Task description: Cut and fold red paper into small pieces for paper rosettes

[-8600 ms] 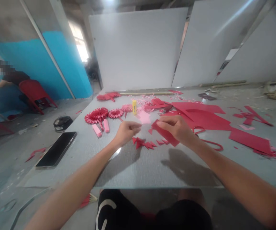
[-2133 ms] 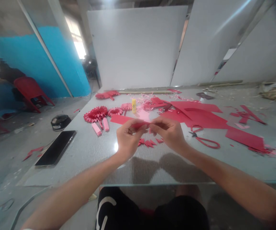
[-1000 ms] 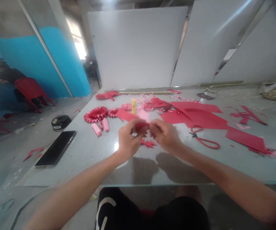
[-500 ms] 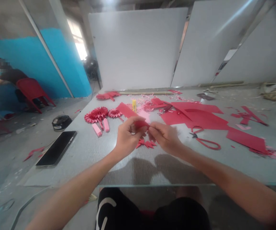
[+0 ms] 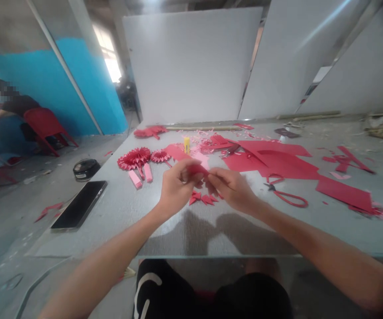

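**Both hands pinch a red paper strip above the table**

Head view: the left hand [image 5: 176,190] and the right hand [image 5: 233,190] meet over the near middle of the grey table [image 5: 211,235], fingers curled and thumbs pressed down on the near end of a red paper strip [image 5: 177,152]. The strip's free end runs away up and to the left, lifted off the surface. The two pinches sit almost touching, which probably gives fine control of a short stretch of paper while the rest hangs loose.

Just below the hands lies a cluster of small red folded pieces [image 5: 203,199], close enough to reach without shifting the arms. Red-handled scissors [image 5: 286,195] lie to the right of the right hand, apart from it. Beyond them spread large red sheets [image 5: 277,161].

On the far left of the table sit pleated red rosettes [image 5: 134,158] with pink folded strips [image 5: 134,180] beside them, and a yellow glue stick [image 5: 186,145] stands upright behind. A dark phone [image 5: 79,204] lies flat at the left edge, clear of the paper.

Another person sits by a red chair [image 5: 47,126] far off to the left, taking no part
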Motion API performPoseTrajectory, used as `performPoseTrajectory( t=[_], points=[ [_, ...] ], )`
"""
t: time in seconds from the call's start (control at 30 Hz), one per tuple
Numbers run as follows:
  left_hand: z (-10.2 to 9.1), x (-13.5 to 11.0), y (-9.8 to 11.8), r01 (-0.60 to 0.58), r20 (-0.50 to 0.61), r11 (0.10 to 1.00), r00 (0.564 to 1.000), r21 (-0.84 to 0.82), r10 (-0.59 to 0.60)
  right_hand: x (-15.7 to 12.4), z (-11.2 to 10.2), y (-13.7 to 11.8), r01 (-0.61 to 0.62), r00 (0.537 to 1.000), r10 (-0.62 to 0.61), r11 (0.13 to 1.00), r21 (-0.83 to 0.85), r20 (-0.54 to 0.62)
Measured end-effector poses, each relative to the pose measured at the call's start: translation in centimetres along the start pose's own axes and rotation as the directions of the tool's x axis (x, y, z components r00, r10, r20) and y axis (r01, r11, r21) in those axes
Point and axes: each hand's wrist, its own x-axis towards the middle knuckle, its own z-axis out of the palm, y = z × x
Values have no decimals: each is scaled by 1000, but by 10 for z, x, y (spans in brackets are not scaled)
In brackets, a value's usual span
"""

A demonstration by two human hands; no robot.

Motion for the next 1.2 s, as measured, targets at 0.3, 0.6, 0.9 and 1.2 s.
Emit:
performPoseTrajectory(
  t=[0.3,0.6,0.9,1.2],
  points=[
    [-7,7,9,223,166,955,967,-193,-193,-4,-5,14,306,920,-368,891,-335,-138],
    [-9,9,14,144,238,977,966,-156,-104,-3,-9,2,350,891,-418,882,-316,-179],
    [-9,3,11,-9,142,999,990,42,3,-1,-5,4,328,899,-359,931,-156,-251],
    [-6,0,-2,3,144,1000,990,-30,1,-1,2,3,94,967,-36,970,224,-252]
  ],
)
